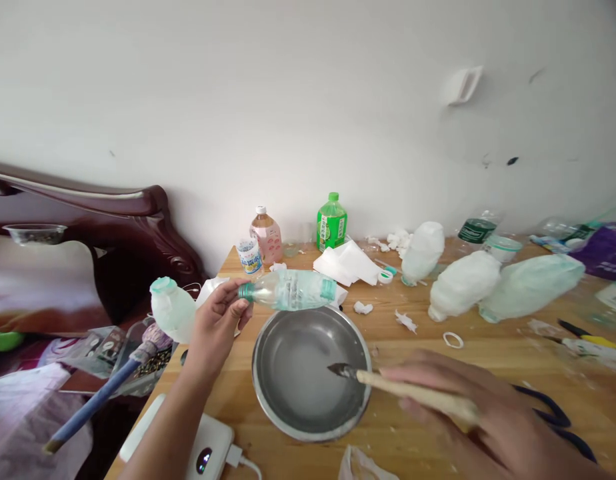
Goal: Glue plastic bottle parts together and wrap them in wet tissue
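A clear plastic bottle with a teal cap point(295, 291) lies sideways in the air above the back rim of a metal bowl. My left hand point(222, 320) pinches it by the capped end. The metal bowl point(268, 400) contains a cloudy whitish liquid. Over the bowl's right side, my right hand point(468, 407) grips a brush point(413, 390) by its pale wooden handle, and the dark bristles point left, low over the liquid. Whether the bristles touch the liquid is hard to tell.
White-coated bottles point(463, 283) lie or stand at the right, another point(172, 308) at the left. Behind the bowl are white paper sheets point(348, 262), a green bottle point(331, 223) and a pink one point(268, 237). A white device point(211, 443) sits at the front left; blue scissors handles point(548, 410) lie right.
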A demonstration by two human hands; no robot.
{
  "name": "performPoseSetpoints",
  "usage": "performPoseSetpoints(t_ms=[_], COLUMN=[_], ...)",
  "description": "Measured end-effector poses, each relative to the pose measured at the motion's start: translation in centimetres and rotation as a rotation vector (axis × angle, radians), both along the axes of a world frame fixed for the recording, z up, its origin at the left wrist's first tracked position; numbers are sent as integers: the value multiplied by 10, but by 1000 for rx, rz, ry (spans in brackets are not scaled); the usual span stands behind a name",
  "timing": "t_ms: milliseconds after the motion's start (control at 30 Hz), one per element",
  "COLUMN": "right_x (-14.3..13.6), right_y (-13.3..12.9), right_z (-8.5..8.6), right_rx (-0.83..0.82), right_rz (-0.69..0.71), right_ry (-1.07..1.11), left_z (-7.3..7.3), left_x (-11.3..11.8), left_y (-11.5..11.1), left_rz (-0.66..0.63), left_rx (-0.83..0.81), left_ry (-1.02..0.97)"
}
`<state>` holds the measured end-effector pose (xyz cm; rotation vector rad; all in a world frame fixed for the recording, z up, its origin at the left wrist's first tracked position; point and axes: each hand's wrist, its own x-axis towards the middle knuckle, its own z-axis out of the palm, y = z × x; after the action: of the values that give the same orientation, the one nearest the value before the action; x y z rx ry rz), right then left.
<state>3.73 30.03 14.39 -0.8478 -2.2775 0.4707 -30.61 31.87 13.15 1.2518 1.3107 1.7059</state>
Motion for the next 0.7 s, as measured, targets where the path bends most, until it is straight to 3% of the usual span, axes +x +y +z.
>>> performPoseSetpoints(t_ms=[200,300,433,600,700], right_x=[-30,-36,-20,12,14], right_y=[24,28,37,71,101], right_z=[-43,-45,-27,-8,-3], right_rx=[-519,-636,-655,-440,-335], right_rz=[-309,-251,-147,-380,-420], right_ry=[393,336,116,74,43], left_z=[-4,-8,-8,-8,-12], left_x=[-4,-7,-9,-9,-12], left_y=[1,4,9,14,16], left_rz=[-11,48,93,97,99], left_rx=[23,29,37,4,-22], left_ry=[28,-65,-320,-480,-530])
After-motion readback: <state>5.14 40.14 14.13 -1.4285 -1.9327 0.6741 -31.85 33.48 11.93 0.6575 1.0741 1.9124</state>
